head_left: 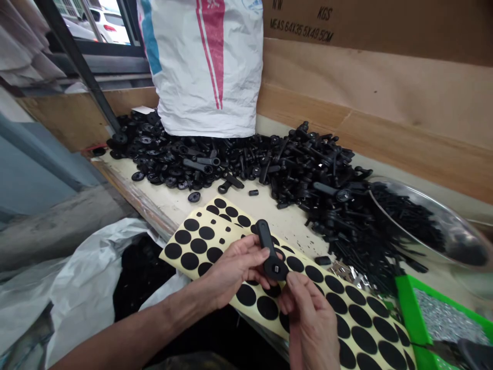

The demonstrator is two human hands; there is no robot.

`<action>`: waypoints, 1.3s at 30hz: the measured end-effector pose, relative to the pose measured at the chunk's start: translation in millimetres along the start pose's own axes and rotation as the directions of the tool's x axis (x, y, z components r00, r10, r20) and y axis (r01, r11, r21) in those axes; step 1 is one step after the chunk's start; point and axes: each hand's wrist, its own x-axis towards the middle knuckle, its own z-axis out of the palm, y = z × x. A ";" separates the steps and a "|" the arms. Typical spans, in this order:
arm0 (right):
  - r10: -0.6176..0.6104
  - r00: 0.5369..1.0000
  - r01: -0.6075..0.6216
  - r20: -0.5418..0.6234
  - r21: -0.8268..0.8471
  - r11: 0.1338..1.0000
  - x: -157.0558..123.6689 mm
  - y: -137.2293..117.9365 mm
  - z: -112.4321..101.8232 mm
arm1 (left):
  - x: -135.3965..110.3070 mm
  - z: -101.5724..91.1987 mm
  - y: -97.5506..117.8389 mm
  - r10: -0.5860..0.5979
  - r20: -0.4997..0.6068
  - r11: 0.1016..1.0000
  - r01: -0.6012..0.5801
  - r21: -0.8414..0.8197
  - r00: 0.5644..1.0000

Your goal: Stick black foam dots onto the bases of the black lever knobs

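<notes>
While left hand [239, 263] grips black crank [273, 261] | right hand [313, 311] pinches its nearer round end

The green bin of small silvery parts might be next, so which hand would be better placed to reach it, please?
Probably the right hand: it is nearer the green bin, while the left hand holds the black handle by its arm.

The single view looked from the person's head, facing forward and down across the bench [277, 205]. Near to it were the left hand [241, 264] and right hand [313, 313], low in the middle. The bag [208, 61] stood farther off, cut by the top edge, with the window [111, 26] beyond at upper left. The right edge cut the box [370, 28] and tray [411, 308].
</notes>
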 end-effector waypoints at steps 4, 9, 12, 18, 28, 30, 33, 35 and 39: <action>-0.010 1.000 0.011 0.009 -0.032 0.999 2.7 0.6 -2.6 | 2.2 0.1 0.1 -0.013 0.003 1.000 0.013 0.008 1.000; -0.002 1.000 0.004 0.026 -0.045 0.999 4.8 -0.2 -5.3 | 3.4 -0.6 0.2 -0.024 0.008 1.000 0.024 0.015 1.000; -0.013 1.000 0.014 0.021 -0.059 0.998 6.0 -0.5 -5.6 | 3.3 -1.3 0.1 -0.026 0.011 1.000 0.026 0.008 1.000; -0.017 1.000 0.018 0.012 -0.064 0.998 6.1 -1.0 -4.3 | 4.0 -3.2 -1.4 -0.020 0.007 1.000 0.020 -0.001 1.000; -0.044 0.999 0.045 0.005 -0.099 0.994 5.9 -0.7 -3.0 | 3.6 -3.8 -1.3 -0.019 0.008 1.000 0.019 0.003 1.000; -0.059 0.998 0.058 0.001 -0.105 0.993 6.0 -1.2 -2.0 | 3.7 -3.6 -1.8 -0.015 0.010 1.000 0.015 0.003 1.000; -0.086 0.996 0.084 -0.011 -0.120 0.989 5.1 -1.9 -1.2 | 3.2 -3.0 -2.5 -0.005 0.011 1.000 0.005 0.003 1.000; -0.116 0.993 0.111 -0.023 -0.145 0.983 4.2 -1.9 -1.1 | 2.3 -2.3 -2.8 0.007 0.010 1.000 -0.007 0.004 1.000; -0.173 0.984 0.157 -0.052 -0.237 0.959 3.5 -0.3 -2.3 | 0.4 -1.1 -2.7 0.028 -0.001 0.998 -0.028 0.055 1.000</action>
